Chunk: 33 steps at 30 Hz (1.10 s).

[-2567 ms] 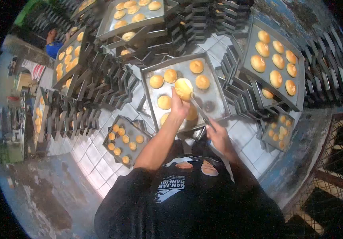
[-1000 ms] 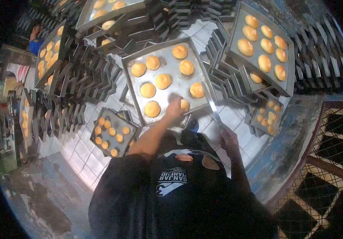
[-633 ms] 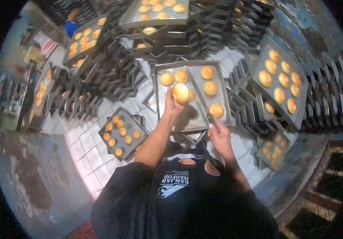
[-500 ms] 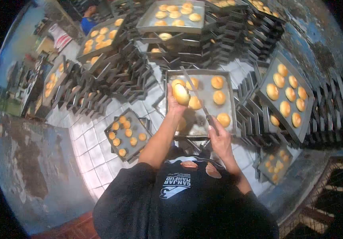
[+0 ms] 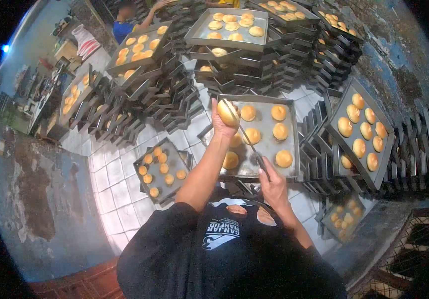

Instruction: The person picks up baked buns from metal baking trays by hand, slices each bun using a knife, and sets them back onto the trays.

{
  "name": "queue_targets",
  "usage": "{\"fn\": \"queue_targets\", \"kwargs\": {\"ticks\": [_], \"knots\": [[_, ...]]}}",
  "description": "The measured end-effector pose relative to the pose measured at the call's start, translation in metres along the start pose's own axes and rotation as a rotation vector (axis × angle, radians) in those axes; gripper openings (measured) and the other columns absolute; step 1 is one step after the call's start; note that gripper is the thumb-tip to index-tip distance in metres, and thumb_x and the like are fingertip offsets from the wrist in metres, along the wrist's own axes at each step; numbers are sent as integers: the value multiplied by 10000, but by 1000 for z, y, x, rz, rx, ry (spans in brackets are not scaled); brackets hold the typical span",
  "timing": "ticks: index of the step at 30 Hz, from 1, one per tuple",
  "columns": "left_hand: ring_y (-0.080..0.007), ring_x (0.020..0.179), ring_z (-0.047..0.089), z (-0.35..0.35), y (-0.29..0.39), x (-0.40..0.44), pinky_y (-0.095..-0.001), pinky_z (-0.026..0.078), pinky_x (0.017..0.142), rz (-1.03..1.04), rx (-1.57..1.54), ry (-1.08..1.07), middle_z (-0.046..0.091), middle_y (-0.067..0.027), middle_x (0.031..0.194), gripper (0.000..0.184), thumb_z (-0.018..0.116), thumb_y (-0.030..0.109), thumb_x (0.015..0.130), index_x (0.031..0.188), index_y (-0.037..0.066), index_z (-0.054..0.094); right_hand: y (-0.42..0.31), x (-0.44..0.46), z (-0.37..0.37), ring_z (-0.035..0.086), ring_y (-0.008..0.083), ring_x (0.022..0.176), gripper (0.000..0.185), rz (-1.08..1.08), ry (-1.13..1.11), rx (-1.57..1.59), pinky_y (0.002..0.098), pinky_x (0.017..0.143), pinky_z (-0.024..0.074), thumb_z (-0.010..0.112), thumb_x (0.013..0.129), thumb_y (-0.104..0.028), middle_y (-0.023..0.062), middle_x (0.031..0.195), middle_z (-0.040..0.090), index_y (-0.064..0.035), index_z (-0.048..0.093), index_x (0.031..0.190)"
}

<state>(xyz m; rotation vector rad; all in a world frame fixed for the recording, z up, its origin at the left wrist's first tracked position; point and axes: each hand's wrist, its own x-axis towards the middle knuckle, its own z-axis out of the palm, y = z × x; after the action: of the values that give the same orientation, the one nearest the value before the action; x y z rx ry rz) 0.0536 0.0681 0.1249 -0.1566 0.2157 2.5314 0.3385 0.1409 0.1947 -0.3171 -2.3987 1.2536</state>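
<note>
My left hand (image 5: pixel 223 124) holds up a round golden bun (image 5: pixel 228 112) over the left part of the metal tray (image 5: pixel 261 170) in front of me. In my right hand (image 5: pixel 272 182) is the dark handle of a long knife (image 5: pixel 248 140). Its blade slants up and left to the held bun, at the bun's edge; how far it is in cannot be made out. Several more buns lie on the tray, among them one at the front right (image 5: pixel 283 158) and one at the back right (image 5: pixel 279 112).
Stacked trays of buns stand behind (image 5: pixel 227 40), at the right (image 5: pixel 366 130) and at the left (image 5: pixel 138 50). A lower tray (image 5: pixel 160 169) sits on the tiled floor (image 5: pixel 120 192). A person in blue (image 5: pixel 122 30) reaches over trays at the back left.
My left hand has lifted a bun off the tray. The knife blade has come over from beside the tray to that bun. The view has shifted, showing more of the back.
</note>
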Motion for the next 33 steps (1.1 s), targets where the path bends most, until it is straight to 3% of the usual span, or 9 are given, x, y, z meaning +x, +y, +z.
{"fn": "queue_targets", "kwargs": {"ticks": [10,14,19,23,24,25,29,32,33], "knots": [[-221,672,685,8,-39,-30,-364,578,574,-132,162,66,699,-45,816,461,685,592,890,914,132,679,-23,31,-1,686,466,936,402,182,10,49,468,776,546,593,980,-135,323,1059,674,17,575,1352],[-202,682,693,6,-21,-15,-366,600,620,-56,62,108,700,-33,816,469,713,607,862,916,143,672,-18,9,-11,679,472,965,402,150,-16,47,464,799,539,579,988,-149,335,1055,666,21,571,1352],[-140,781,681,7,-34,-35,-314,582,719,-52,280,15,688,2,855,413,710,553,895,976,151,660,-6,-5,-9,691,457,950,414,145,28,51,480,793,526,575,996,-180,342,1025,662,9,563,1364],[-157,762,673,22,-65,-56,-317,572,701,-171,294,77,680,-1,843,434,699,572,895,997,153,655,-8,36,-16,691,454,952,412,343,-61,126,476,792,526,571,1001,-193,344,1004,657,-39,562,1384],[-176,818,672,11,-62,-47,-368,569,758,-137,321,78,680,-9,894,479,657,606,909,1063,153,641,-7,38,-18,685,462,957,410,400,-126,165,475,793,527,568,1004,-194,346,1001,652,-52,562,1388],[-195,873,671,2,-56,-37,-419,566,815,-98,345,80,680,-18,945,530,616,640,923,1130,153,628,-2,30,-19,686,457,885,412,284,-88,98,462,771,527,573,1003,-207,320,939,665,-52,565,1384],[-207,925,659,-10,-22,-18,-415,541,900,-55,212,88,674,-30,983,522,584,635,946,1138,151,624,13,-12,-23,672,442,805,422,263,-96,73,450,754,525,578,999,-220,278,888,684,-51,566,1386],[-166,814,676,12,-53,-46,-331,568,756,-29,305,202,684,-3,886,482,659,611,901,1047,152,650,25,-15,-15,654,383,718,440,311,-54,138,433,729,523,581,997,-245,231,806,679,-53,565,1393],[-160,851,665,20,-68,-58,-329,558,788,-57,393,167,681,3,919,510,625,640,909,1072,157,642,24,0,-11,656,355,708,448,346,-54,142,427,723,524,583,996,-250,223,789,671,-50,563,1397]]}}
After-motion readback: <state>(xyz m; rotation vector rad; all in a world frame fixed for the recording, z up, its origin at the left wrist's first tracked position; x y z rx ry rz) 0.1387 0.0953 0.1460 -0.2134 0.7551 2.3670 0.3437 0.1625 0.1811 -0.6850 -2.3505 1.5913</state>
